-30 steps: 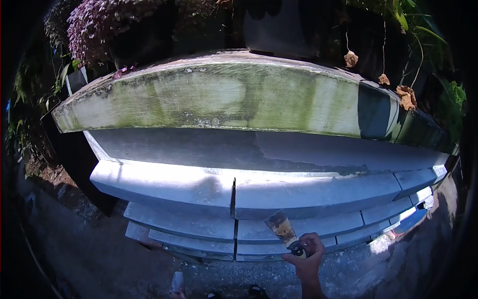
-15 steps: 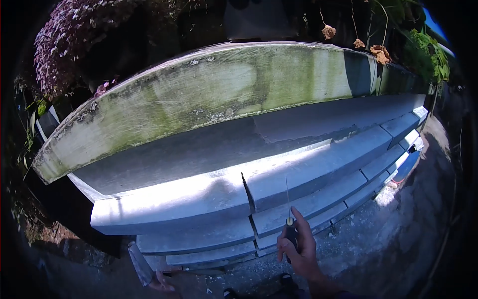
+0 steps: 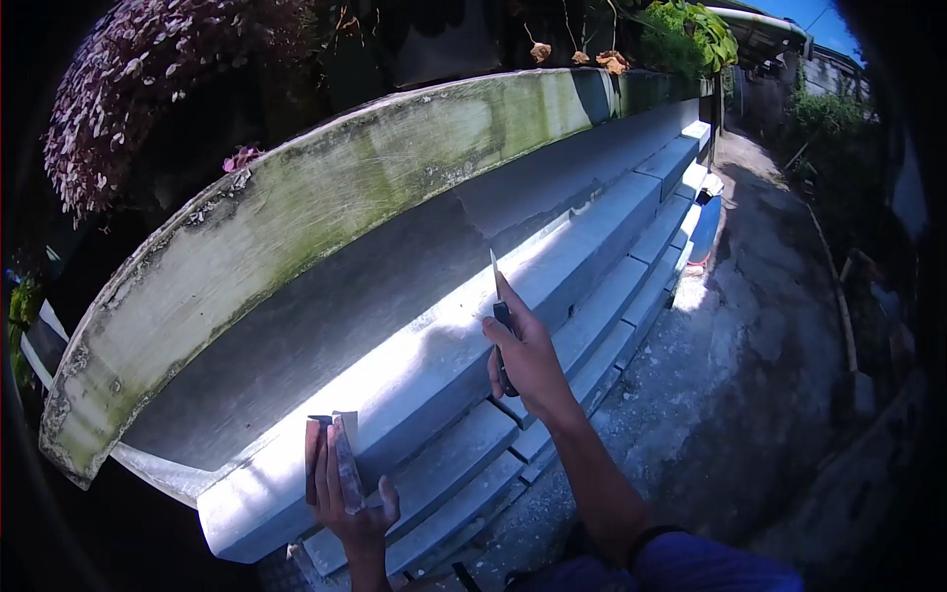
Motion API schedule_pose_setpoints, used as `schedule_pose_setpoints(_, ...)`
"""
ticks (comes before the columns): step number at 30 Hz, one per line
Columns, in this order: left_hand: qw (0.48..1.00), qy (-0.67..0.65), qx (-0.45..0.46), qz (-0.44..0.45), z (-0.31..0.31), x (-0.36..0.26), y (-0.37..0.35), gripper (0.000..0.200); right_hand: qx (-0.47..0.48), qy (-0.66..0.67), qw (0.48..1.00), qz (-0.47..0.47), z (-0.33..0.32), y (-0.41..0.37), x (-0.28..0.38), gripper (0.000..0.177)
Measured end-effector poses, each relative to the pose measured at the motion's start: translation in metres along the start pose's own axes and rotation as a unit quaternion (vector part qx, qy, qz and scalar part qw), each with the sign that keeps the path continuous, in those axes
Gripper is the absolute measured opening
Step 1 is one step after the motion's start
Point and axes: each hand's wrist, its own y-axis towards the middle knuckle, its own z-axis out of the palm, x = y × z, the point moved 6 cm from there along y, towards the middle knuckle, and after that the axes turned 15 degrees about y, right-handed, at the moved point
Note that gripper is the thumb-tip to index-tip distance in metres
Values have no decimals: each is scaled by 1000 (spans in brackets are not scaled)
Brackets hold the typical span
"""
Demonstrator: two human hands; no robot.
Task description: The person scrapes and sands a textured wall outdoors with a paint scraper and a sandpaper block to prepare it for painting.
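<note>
Grey moulding (image 3: 612, 247) coated smooth, joint gap (image 3: 508, 412) below not yet filled; right hand (image 3: 528, 360) fingers clenched on putty knife (image 3: 502, 321), left hand (image 3: 350, 498) grasping possibly a second scraper (image 3: 330, 454).

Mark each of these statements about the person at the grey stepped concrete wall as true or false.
1. The right hand grips a dark-handled, thin-bladed metal scraper at the grey stepped concrete wall. True.
2. The left hand is empty. False: it holds a flat, folded grey sheet at the wall's sunlit ledge.
3. The wall's pale curved cap is stained green. True.
4. The two hands touch each other. False: they are apart, and the left hand is lower in the picture.
5. A purple-leaved plant shows above the cap. True.
</note>
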Motion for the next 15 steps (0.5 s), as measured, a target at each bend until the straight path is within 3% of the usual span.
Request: schedule_pose_setpoints(15, 999, -15, -21, -47, 1, -1, -8, 54, -92, -30, 995, -17, 33, 22, -14, 60)
